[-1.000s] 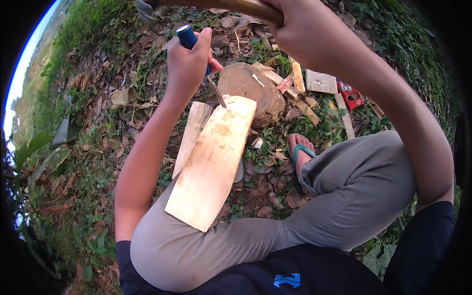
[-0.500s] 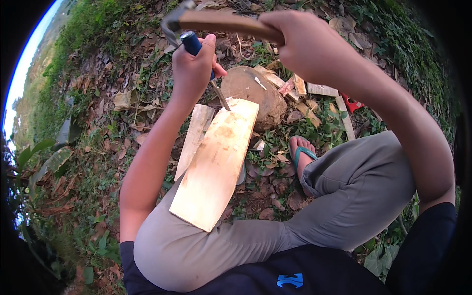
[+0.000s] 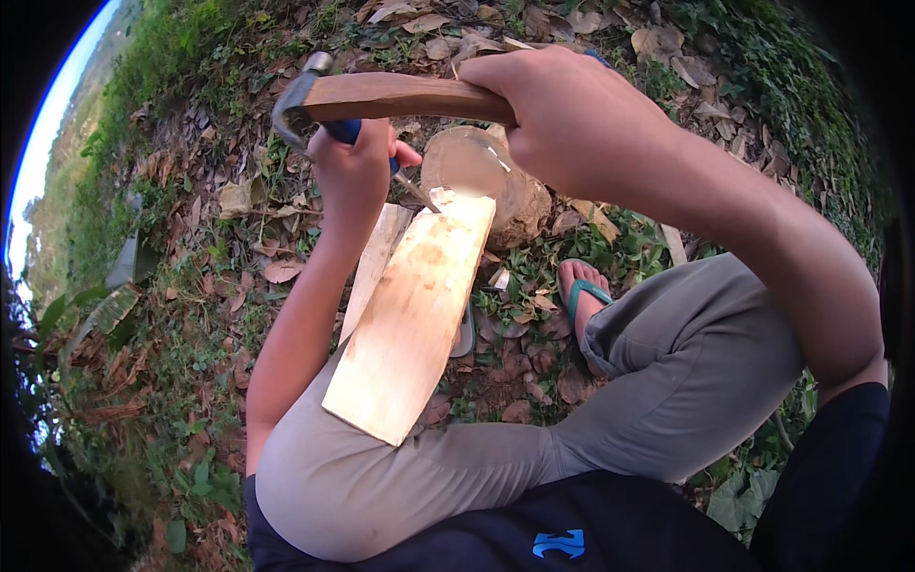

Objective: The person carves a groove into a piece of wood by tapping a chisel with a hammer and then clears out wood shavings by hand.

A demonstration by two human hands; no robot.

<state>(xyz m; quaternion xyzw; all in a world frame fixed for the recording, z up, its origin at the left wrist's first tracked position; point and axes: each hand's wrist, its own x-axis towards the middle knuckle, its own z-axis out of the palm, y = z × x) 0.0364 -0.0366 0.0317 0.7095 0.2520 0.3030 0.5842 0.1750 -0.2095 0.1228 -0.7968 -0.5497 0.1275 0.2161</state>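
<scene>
A pale wooden board slants from my thigh to the top of a round log stump. My left hand is closed round the blue handle of a chisel, whose blade meets the board's far end, where the wood looks chipped. In my right hand is the wooden handle of a claw hammer. The hammer's head lies over the end of the chisel handle and partly hides it; whether the two touch I cannot tell.
A second wooden piece lies under the board's left side. Wood offcuts are scattered beside the stump among dry leaves. My sandalled foot rests on the ground right of the board. Green plants grow at the far right.
The hammer has come down and to the left onto the chisel's end. My left hand has lowered, tilting the chisel flatter. The board has shifted slightly left.
</scene>
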